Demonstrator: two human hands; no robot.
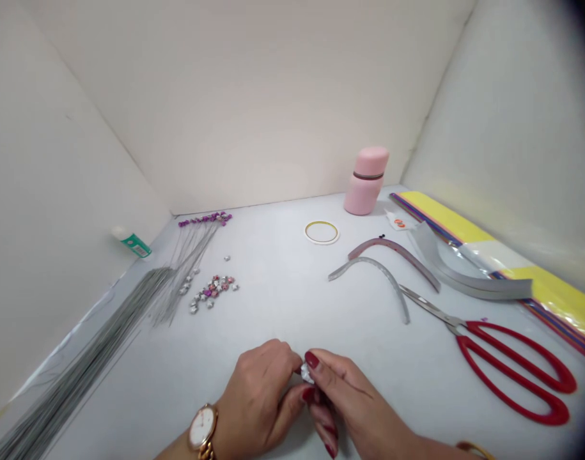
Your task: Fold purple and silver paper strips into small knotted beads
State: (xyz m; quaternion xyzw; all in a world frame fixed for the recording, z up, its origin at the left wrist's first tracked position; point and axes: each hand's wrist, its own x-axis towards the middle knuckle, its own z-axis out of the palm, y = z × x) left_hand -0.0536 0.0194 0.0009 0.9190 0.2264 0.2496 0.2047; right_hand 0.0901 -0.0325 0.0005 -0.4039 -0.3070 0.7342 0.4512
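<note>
Near the front edge of the white table, a small silvery-white folded piece (307, 374) is pinched between both hands. My left hand (263, 393), with a watch (202, 427) at the wrist, holds it from the left with thumb and index finger. From the right, the thumb of my right hand (352, 396) presses on the same piece, and its other fingers curl beneath. The fingers hide part of the piece. Small silver, pink and purple folded stars (214, 287) lie in a loose pile beyond my left hand.
Left: wires (100, 345), purple-tipped stems (203, 219), a green tube (136, 245). Right: red-handled scissors (465, 329), grey strips (388, 275), a reddish strip (402, 249), wide grey strips (465, 278), yellow packets (440, 220). Towards the back: a pink bottle (366, 182) and tape ring (322, 239).
</note>
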